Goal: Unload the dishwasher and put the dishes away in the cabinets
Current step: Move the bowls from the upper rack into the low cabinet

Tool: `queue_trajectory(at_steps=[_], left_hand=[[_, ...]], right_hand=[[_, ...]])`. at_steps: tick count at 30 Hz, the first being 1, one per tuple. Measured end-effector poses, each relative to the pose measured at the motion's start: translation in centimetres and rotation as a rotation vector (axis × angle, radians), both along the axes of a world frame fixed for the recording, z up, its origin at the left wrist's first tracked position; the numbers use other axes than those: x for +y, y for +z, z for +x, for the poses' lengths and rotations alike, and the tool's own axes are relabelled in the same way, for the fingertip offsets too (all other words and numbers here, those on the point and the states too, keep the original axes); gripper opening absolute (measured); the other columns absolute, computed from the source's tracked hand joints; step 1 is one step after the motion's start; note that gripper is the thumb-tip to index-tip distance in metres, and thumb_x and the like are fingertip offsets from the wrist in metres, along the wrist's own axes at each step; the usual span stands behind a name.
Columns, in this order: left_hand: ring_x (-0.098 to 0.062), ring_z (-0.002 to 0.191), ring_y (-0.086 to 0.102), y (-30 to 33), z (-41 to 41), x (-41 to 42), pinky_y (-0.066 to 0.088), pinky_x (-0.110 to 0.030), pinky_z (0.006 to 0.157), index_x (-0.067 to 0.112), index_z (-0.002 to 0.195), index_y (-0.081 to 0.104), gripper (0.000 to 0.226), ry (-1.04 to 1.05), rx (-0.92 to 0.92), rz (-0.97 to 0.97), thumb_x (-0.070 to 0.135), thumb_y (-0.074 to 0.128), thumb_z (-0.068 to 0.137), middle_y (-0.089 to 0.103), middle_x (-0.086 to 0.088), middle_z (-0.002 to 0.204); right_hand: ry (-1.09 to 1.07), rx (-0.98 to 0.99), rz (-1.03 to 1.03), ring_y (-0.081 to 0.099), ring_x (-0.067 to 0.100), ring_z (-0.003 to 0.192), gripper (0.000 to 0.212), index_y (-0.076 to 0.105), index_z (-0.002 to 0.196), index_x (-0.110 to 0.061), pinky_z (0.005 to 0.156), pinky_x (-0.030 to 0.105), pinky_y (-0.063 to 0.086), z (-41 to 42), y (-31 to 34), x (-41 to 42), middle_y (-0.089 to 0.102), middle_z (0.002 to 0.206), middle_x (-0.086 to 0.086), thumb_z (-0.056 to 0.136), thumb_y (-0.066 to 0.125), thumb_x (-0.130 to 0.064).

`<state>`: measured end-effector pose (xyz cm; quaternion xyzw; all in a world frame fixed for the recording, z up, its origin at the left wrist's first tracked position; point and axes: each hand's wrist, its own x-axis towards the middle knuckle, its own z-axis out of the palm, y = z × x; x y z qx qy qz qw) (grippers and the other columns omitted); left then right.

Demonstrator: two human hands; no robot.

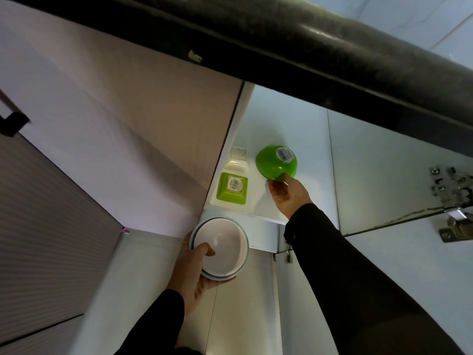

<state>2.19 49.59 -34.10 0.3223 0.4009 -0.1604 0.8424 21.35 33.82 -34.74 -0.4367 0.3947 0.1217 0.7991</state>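
I look up into an open wall cabinet. My right hand (289, 194) holds a round green bowl (275, 161) by its rim, upside down, with a barcode sticker on its base, at the white shelf (258, 216). A square green dish (232, 187) sits upside down on the same shelf to the left, also with a sticker. Behind it lie small white dishes (237, 161). My left hand (197, 272) grips a stack of white bowls with pale blue rims (220, 248) below the shelf, thumb inside the top bowl.
The open cabinet door (115, 129) hangs at the left, with a black handle (12, 124) beyond it. A dark bar (281, 34) crosses the top of the view. Metal hinges (453, 201) sit on the cabinet's right wall.
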Motion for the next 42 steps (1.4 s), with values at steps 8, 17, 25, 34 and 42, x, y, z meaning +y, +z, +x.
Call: queue_trajectory(at_steps=[8, 17, 25, 34, 42], left_hand=[[-0.038, 0.102, 0.052, 0.4, 0.4, -1.1, 0.058, -0.051, 0.061, 0.032, 0.108, 0.057, 0.048, -0.002, -0.011, -0.009, -0.006, 0.041, 0.083, 0.052, -0.01, 0.112], [-0.039, 0.101, 0.055, 2.1, 0.6, -1.7, 0.056, -0.058, 0.07, 0.026, 0.112, 0.058, 0.045, 0.055, -0.028, -0.046, -0.004, 0.041, 0.083, 0.054, -0.011, 0.113], [-0.045, 0.098, 0.063, 3.7, 1.8, -2.4, 0.058, -0.044, 0.058, 0.011, 0.125, 0.054, 0.045, 0.003, -0.008, -0.07, 0.001, 0.046, 0.081, 0.058, -0.026, 0.122], [-0.021, 0.092, 0.071, 3.4, 2.2, -1.0, 0.059, -0.03, 0.062, 0.022, 0.122, 0.058, 0.105, -0.169, -0.321, -0.226, 0.034, 0.097, 0.026, 0.069, -0.008, 0.115], [-0.019, 0.106, 0.065, 2.8, 2.8, -4.2, 0.058, -0.039, 0.069, 0.035, 0.125, 0.053, 0.104, -0.21, -0.348, -0.019, 0.033, 0.095, 0.03, 0.06, 0.0, 0.127]], right_hand=[[0.025, -0.002, 0.034, 0.064, 0.027, 0.081, 0.035, 0.054, 0.121, 0.008, 0.051, 0.03, 0.059, -0.5, -0.8, -1.0, 0.065, 0.091, 0.02, 0.09, 0.062, -0.006], [0.57, -0.24, -0.429, 0.061, 0.013, 0.079, 0.016, 0.065, 0.104, -0.013, 0.072, 0.023, 0.054, -7.4, 5.0, -1.3, 0.068, 0.097, 0.002, 0.089, 0.063, -0.009], [1.617, -1.156, -1.461, 0.065, 0.022, 0.094, 0.038, 0.064, 0.122, -0.02, 0.077, 0.035, 0.057, -13.9, 6.7, -4.2, 0.065, 0.118, 0.0, 0.086, 0.061, -0.03], [1.23, -0.949, -1.048, 0.063, 0.012, 0.089, 0.017, 0.071, 0.101, -0.012, 0.083, 0.02, 0.051, -12.6, 9.1, -3.9, 0.061, 0.095, -0.012, 0.087, 0.063, -0.008], [0.5, -0.382, -0.144, 0.061, 0.006, 0.066, 0.024, 0.071, 0.093, -0.013, 0.062, 0.017, 0.052, -13.2, 9.5, -5.5, 0.071, 0.081, -0.002, 0.07, 0.071, -0.019]])
